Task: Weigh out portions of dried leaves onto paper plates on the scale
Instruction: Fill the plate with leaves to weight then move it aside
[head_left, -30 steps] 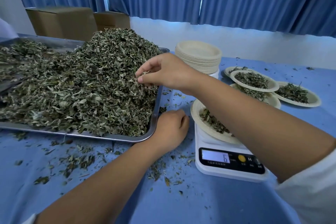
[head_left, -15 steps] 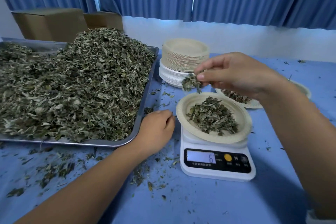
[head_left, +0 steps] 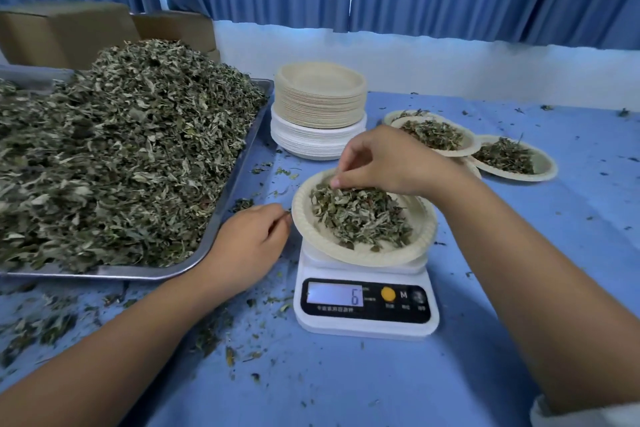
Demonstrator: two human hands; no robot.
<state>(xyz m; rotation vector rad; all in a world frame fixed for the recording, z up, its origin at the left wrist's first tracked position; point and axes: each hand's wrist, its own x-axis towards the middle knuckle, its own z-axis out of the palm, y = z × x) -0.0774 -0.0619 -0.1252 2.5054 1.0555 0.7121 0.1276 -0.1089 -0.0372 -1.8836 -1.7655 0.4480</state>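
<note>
A white digital scale [head_left: 365, 317] stands at the centre and its display reads 6. On it rests a beige paper plate [head_left: 420, 230] with a small heap of dried leaves [head_left: 360, 218]. My right hand [head_left: 388, 163] hovers over the plate's far edge, fingertips pinched down onto the top of that heap. My left hand [head_left: 247, 246] rests loosely curled on the blue table between the scale and a metal tray [head_left: 239, 173]. The tray holds a big mound of dried leaves [head_left: 121, 163].
A tall stack of empty paper plates [head_left: 320, 107] stands behind the scale. Filled plates [head_left: 512, 156] lie at the right. Cardboard boxes [head_left: 65, 31] sit behind the tray. Leaf crumbs litter the blue tablecloth [head_left: 346, 385]. A blue curtain hangs at the back.
My right hand took a pinch of leaves from the tray, carried it right and lowered it onto the plate on the scale. The left hand stayed put.
</note>
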